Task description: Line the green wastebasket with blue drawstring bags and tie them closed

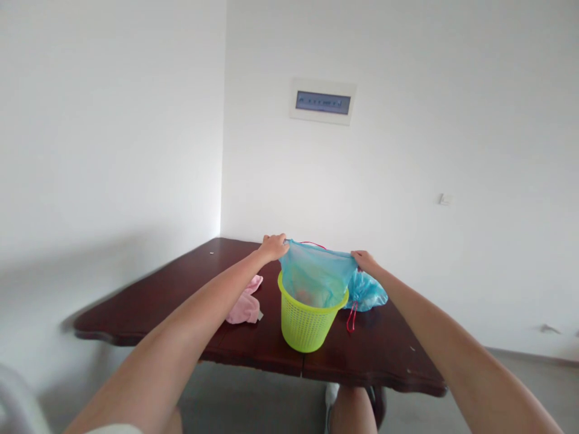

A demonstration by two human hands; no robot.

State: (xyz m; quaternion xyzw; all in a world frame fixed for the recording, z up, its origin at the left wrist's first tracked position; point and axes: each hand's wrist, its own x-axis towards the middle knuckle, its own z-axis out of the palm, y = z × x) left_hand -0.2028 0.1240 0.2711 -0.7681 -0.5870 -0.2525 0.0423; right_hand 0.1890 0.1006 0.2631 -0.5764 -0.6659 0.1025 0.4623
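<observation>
A thin blue plastic bag (pixel 319 268) with a red drawstring is stretched between my two hands, its lower part inside a yellow-green mesh wastebasket (pixel 307 328). My left hand (pixel 274 246) grips the bag's top edge at the left, above the basket's rim. At the right end of that edge, my right hand (pixel 364 261) is closed on the plastic. The basket stands upright near the table's front edge. Just right of it lies a second blue bag (pixel 368 292), bunched up, with a red string hanging from it.
A pink cloth (pixel 244 308) lies left of the basket, partly behind my left forearm. The dark brown table (pixel 181 289) has a wavy edge and stands against white walls. A breaker panel (pixel 322 102) is on the wall ahead.
</observation>
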